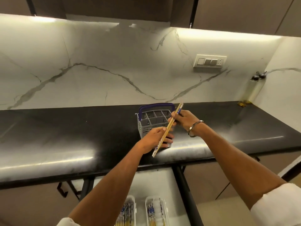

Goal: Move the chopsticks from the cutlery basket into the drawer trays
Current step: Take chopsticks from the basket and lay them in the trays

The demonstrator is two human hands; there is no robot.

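Note:
A pair of wooden chopsticks [169, 126] with blue-patterned ends slants across the front of the grey cutlery basket [152, 118], which has a blue handle and stands on the black counter [65, 131]. My right hand [182, 119] pinches the pair near its upper end. My left hand [156, 139] holds its lower part, fingers curled round it. Below the counter, the open drawer [156, 183] holds two white trays, the left tray [132, 201] and the right tray [162, 203], each with several chopsticks lying in it.
Two tall bottles [254, 88] stand in the counter's far right corner by the marble wall. A switch panel [210, 61] is on the backsplash. A dark drawer rail [185, 190] runs along the drawer's right side. A cabinet handle [62, 191] hangs at lower left.

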